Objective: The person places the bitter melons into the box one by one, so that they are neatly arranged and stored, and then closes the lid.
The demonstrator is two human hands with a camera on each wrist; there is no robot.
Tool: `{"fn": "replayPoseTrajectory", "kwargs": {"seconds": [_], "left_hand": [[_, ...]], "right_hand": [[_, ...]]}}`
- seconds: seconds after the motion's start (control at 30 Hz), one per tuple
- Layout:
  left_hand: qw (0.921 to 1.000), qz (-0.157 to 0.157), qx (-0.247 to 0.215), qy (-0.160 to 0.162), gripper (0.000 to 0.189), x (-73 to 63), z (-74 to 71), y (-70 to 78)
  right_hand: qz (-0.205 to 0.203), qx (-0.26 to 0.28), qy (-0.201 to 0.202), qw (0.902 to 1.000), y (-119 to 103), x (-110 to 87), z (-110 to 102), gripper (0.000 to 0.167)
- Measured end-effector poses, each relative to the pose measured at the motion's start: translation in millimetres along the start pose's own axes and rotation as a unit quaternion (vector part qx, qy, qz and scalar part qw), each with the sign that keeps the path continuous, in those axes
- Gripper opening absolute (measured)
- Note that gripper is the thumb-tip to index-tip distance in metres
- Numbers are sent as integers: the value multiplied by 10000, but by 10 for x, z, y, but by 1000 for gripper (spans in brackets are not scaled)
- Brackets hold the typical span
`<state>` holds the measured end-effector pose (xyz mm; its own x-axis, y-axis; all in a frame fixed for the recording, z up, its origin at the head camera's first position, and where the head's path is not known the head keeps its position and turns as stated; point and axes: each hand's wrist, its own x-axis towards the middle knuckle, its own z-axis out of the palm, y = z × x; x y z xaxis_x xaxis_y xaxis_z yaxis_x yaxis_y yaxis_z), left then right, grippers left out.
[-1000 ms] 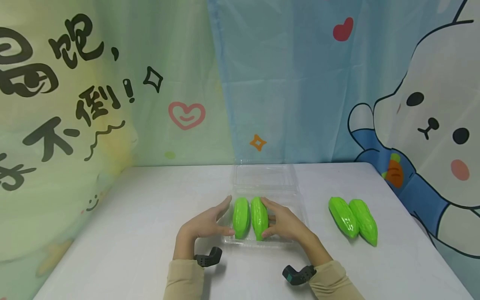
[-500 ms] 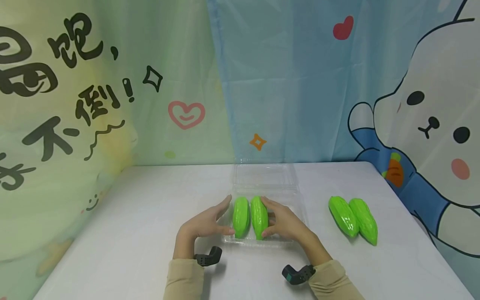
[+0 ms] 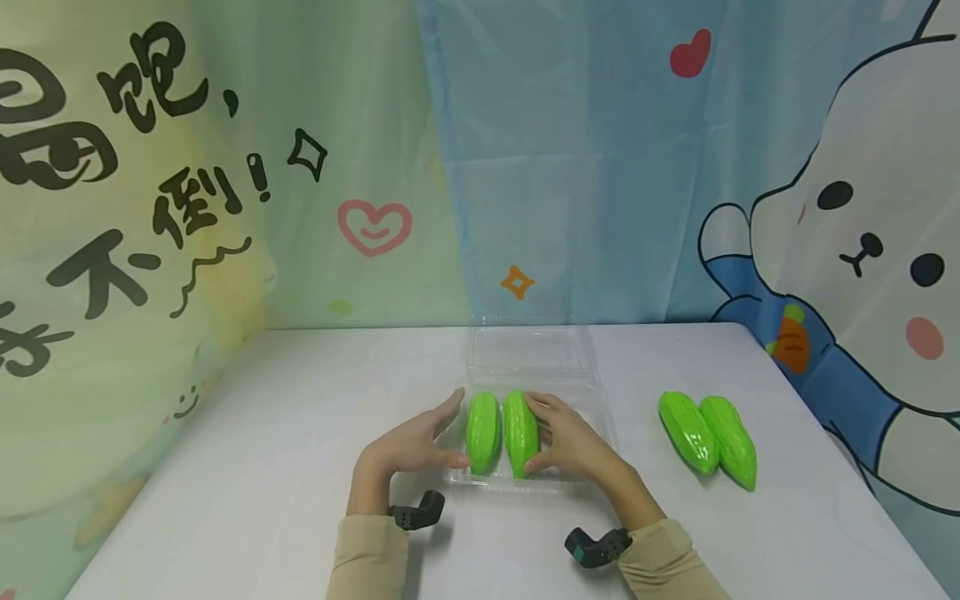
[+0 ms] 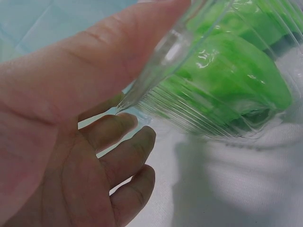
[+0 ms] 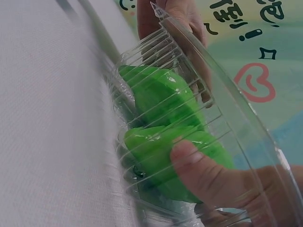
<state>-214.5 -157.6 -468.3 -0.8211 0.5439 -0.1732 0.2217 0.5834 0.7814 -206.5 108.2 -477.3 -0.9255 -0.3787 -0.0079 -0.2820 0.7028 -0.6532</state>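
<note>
A clear plastic clamshell box [image 3: 566, 482] lies with its lid tipped back. Inside, side by side, sit two glossy, lumpy, tapered green toy vegetables: a left one [image 3: 482, 433] and a right one [image 3: 519, 446]. My right hand [image 3: 573, 442] holds the right toy vegetable, thumb [image 5: 187, 156] on its near end and fingers reaching round its far end. My left hand [image 3: 412, 442] stands at the box's left side, thumb and fingers spread apart along it. In the left wrist view its thumb [image 4: 104, 56] lies along the box's rim, with the other fingers loosely bent beside the corner.
Two more green toy vegetables lie side by side to the right of the box, a nearer one [image 3: 731, 442] and its neighbour [image 3: 688, 433]. The raised clear lid [image 3: 531, 352] reaches toward the back edge of the white table [image 3: 262, 467]. A printed curtain [image 3: 525, 167] hangs behind.
Both hands and the toy vegetables keep their places. The head view has shifted very slightly.
</note>
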Motion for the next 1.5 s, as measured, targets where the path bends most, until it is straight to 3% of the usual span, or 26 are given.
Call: {"fn": "replayPoseTrajectory", "kwargs": {"seconds": [0.57,1.0,1.5], "left_hand": [[10000,26,-21,-18,107,-8,-7,21],[10000,83,-47,1,106,-11,-7,15],[9998,166,-125,-19,106,3,-14,-5]], "right_hand": [[35,144,-94,9998,1,-15,-10,109],[155,578,-168,9981,-2,-28,19,114],[-315,539,-184,9979,19,-19,16,104]]}}
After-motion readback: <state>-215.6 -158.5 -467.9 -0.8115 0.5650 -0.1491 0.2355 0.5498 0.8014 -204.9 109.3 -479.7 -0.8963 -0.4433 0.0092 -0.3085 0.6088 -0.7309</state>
